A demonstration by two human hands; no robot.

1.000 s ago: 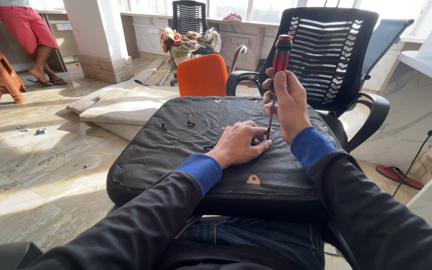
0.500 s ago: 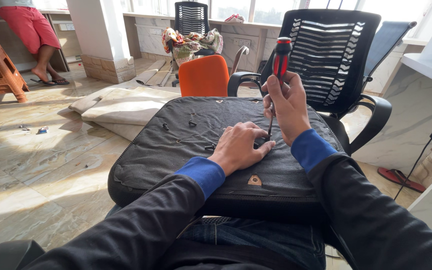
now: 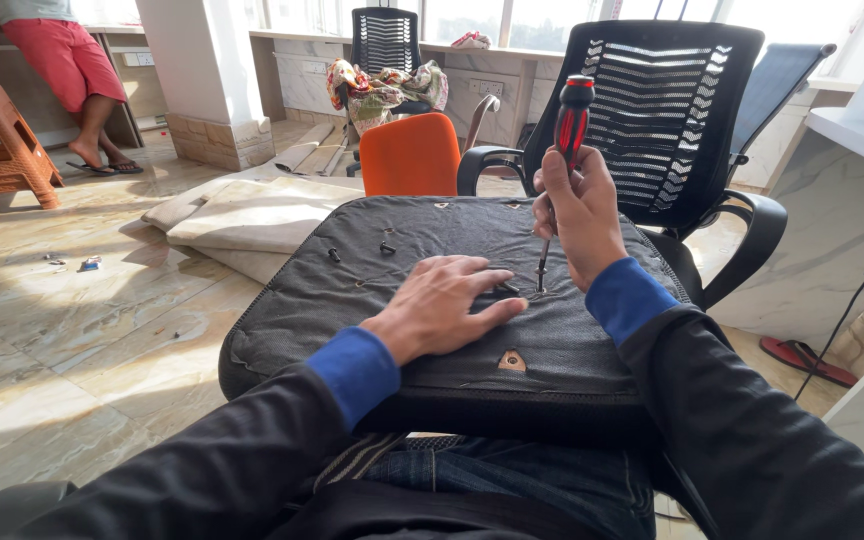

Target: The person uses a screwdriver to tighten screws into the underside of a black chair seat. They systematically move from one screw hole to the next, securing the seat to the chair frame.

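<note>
A black chair seat cushion point(image 3: 412, 260) lies upside down across my lap, its underside showing several screw holes and loose screws point(image 3: 388, 247). My right hand point(image 3: 580, 210) grips a red and black screwdriver point(image 3: 570, 122) held upright, its tip on the cushion near a screw. My left hand point(image 3: 447, 300) rests flat on the cushion, fingertips beside the screwdriver tip.
A black mesh-back office chair point(image 3: 667, 110) stands just behind the cushion, an orange chair point(image 3: 410, 155) to its left. Folded beige mats point(image 3: 242, 215) lie on the marble floor. A person in red shorts point(image 3: 62, 60) sits far left by an orange stool point(image 3: 7, 150). A white counter point(image 3: 852, 200) is at right.
My right hand has shifted slightly on the screwdriver handle; my left hand stays pressed on the cushion. Nothing else has moved.
</note>
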